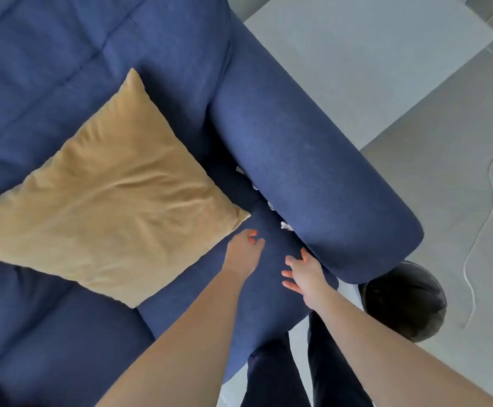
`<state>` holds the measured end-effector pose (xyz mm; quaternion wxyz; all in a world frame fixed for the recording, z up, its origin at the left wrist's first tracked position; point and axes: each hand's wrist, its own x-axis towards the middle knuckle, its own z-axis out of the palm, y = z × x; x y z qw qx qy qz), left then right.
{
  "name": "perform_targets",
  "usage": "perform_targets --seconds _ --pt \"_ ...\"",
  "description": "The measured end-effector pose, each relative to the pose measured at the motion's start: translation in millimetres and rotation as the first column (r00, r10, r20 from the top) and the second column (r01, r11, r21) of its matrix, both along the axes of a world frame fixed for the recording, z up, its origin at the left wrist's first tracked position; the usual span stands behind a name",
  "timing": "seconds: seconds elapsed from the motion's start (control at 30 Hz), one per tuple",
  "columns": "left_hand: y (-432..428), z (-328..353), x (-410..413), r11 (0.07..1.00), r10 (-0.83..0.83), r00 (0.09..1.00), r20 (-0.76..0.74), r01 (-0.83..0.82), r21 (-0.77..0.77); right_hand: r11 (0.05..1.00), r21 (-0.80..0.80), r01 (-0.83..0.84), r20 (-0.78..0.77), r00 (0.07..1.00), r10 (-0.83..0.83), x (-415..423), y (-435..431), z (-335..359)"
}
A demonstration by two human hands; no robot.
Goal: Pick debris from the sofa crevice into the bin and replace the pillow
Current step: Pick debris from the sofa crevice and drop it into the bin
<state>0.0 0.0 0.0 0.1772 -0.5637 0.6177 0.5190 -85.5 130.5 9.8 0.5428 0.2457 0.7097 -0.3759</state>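
head view, near to far, as i log it: right hand (305, 273), fingers spread, holding nothing, at the near end of the crevice. left hand (244, 252), loosely curled, empty, just off the pillow corner. black bin (403, 301) on the floor past the armrest (312, 177). white debris (286, 226), small crumpled scraps wedged along the crevice; i judge them light and crushable, best pinched by fingertips. tan pillow (116, 189), soft, light, shifted aside on the seat; grab a corner.
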Motion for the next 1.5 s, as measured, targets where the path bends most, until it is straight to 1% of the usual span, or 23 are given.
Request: perform_targets --seconds 0.17,0.27,0.37,0.5,0.63,0.77,0.93,1.03,1.13,1.33,1.4,1.5 --pt "-21.3 -44.2 -27.5 0.999 -0.027 0.999 -0.017 0.026 -0.043 0.966 0.015 0.257 0.041 0.965 -0.258 -7.8 -24.5 -39.4" --pt "-31.2 -70.1 -37.9 0.991 -0.093 0.996 -0.003 0.092 -0.094 0.924 0.047 0.378 0.055 0.923 -0.381 -12.5 -35.6 -55.5" --pt "-37.7 -92.6 -45.8 0.979 -0.15 0.989 0.009 0.15 -0.141 0.886 0.082 0.457 0.06 0.885 -0.462 -14.7 -43.1 -75.6" --pt "-45.3 -115.0 -62.5 0.976 -0.147 0.988 -0.045 0.137 -0.171 0.822 0.111 0.558 0.075 0.82 -0.567 -16.6 -53.6 -101.8" --pt "-49.2 -137.1 -79.0 0.986 -0.108 0.993 -0.05 0.101 -0.13 0.756 0.174 0.631 0.078 0.756 -0.65 -22.4 -66.1 -118.7" --pt "-45.6 -153.2 -86.2 0.993 -0.061 0.998 -0.019 0.059 -0.103 0.68 0.169 0.714 0.12 0.67 -0.733 -27.7 -70.3 -132.2" --pt "-48.7 -166.9 -84.5 0.992 0.051 0.998 -0.032 -0.054 -0.114 0.661 0.178 0.729 0.091 0.656 -0.749 -29.2 -72.3 -145.2" --pt "-43.6 -168.1 -79.9 0.986 0.068 0.996 -0.053 -0.076 -0.149 0.643 0.186 0.743 0.079 0.641 -0.764 -30.5 -73.1 -149.9" --pt "-38.9 -167.7 -81.3 0.98 0.033 0.999 -0.037 -0.039 -0.193 0.64 0.185 0.746 0.074 0.638 -0.766 -29.6 -71.9 -152.5" --pt "-44.0 -159.9 -87.6 0.977 -0.049 0.997 0.057 0.059 -0.206 0.677 0.122 0.726 0.05 0.677 -0.734 -23.1 -64.6 -141.0" --pt "-42.5 -156.1 -85.2 0.974 -0.056 0.998 0.041 0.063 -0.22 0.699 0.082 0.711 0.047 0.698 -0.715 -18.5 -55.1 -132.0" --pt "-32.5 -145.6 -74.3 0.971 -0.056 0.997 -0.043 0.045 -0.235 0.753 0.027 0.657 0.061 0.751 -0.658 -7.6 -27.3 -114.4"
